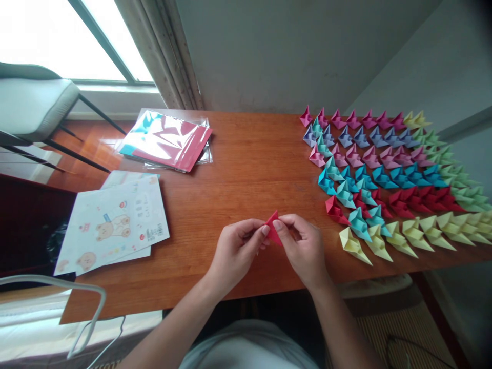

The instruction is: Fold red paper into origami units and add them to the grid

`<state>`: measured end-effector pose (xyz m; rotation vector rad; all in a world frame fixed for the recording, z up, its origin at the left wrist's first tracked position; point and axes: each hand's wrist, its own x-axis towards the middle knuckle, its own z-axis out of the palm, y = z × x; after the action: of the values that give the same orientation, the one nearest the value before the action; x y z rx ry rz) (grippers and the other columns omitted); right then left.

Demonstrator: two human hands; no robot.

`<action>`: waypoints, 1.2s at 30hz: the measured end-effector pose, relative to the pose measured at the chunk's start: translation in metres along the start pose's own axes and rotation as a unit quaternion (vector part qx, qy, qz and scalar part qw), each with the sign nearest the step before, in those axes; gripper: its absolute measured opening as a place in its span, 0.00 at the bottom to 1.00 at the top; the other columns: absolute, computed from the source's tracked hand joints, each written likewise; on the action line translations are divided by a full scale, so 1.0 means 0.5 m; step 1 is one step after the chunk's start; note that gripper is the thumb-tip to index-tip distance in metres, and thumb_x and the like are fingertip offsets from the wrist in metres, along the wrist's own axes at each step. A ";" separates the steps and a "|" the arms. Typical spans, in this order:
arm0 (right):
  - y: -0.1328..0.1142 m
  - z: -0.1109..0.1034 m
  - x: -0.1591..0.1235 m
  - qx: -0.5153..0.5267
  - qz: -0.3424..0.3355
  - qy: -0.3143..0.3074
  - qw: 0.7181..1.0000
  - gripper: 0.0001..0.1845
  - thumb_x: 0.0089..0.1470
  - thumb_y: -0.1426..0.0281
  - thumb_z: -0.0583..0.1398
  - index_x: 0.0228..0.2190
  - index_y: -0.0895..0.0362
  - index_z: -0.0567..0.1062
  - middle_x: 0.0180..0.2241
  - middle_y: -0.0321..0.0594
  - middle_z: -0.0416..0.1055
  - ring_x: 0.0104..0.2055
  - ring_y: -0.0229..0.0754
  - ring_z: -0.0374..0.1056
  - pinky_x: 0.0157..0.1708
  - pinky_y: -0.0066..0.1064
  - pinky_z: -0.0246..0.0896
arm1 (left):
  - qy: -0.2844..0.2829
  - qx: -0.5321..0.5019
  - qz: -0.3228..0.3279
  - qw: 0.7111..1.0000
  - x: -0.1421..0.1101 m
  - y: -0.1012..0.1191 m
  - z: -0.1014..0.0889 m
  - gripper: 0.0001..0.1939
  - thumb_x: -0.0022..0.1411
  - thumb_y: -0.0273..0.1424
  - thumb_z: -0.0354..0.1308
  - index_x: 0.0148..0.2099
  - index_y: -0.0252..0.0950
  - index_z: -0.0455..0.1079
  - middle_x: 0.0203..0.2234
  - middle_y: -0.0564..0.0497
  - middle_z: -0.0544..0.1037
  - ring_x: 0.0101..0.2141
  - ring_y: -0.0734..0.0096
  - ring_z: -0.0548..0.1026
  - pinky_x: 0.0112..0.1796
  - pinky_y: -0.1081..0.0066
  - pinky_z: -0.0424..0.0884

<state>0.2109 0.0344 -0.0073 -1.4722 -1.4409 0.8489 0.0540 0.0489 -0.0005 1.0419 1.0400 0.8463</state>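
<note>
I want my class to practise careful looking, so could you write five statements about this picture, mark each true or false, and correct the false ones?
1. The left hand and right hand hold one red paper between them. True.
2. The rows of folded papers stand on the picture's left. False: the folded papers stand on the right of the table.
3. A bear is printed on the top sheet. True.
4. The row nearest the person is blue. False: it is a yellow row.
5. The chair is on the window side. True.
</note>
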 end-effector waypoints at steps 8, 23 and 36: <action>0.003 0.001 0.006 0.048 0.024 0.007 0.999 0.09 0.62 0.64 0.60 0.32 0.54 0.77 0.29 0.35 0.76 0.30 0.38 0.71 0.31 0.28 0.64 | -0.007 0.029 0.006 1.000 -0.002 0.003 0.002 0.16 0.66 0.40 0.59 0.35 0.31 0.76 0.23 0.51 0.76 0.24 0.76 0.70 0.25 0.78 0.65; -0.002 0.001 0.016 0.084 0.071 -0.039 0.993 0.15 0.62 0.57 0.58 0.32 0.55 0.74 0.26 0.35 0.73 0.27 0.37 0.69 0.26 0.26 0.63 | -0.004 0.022 -0.003 1.000 -0.002 0.007 0.003 0.16 0.66 0.41 0.59 0.34 0.32 0.75 0.23 0.50 0.76 0.24 0.75 0.71 0.24 0.78 0.65; -0.011 0.005 -0.007 0.032 0.039 -0.058 0.997 0.12 0.63 0.61 0.59 0.32 0.55 0.75 0.20 0.32 0.71 0.20 0.35 0.67 0.23 0.25 0.60 | 0.055 -0.004 0.006 0.998 -0.002 0.009 0.000 0.15 0.64 0.40 0.62 0.34 0.32 0.75 0.23 0.51 0.77 0.24 0.75 0.72 0.24 0.79 0.67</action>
<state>0.2063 0.0312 -0.0037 -1.4592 -1.4353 1.0343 0.0532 0.0493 0.0040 1.0053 1.1235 0.9251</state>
